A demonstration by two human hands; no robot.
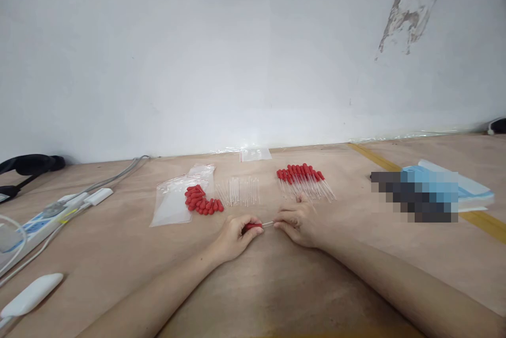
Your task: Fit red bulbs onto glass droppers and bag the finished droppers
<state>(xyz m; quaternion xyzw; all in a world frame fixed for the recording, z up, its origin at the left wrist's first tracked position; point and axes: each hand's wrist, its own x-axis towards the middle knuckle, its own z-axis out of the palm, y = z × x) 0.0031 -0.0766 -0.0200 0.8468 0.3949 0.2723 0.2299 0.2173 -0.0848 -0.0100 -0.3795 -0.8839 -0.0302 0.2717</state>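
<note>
The left hand [236,237] pinched a red bulb [253,227] between thumb and forefinger, the bulb lying lengthwise inside their curl; a clear thin tube [268,224] ran from its right end across the gap to the right hand [296,224], whose thumb and fingers pinched the far end, loose tubes [234,190] lying beyond both hands

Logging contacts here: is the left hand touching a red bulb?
Touching. The head view shows the left hand pinching a red bulb, with no gap between them.
</note>
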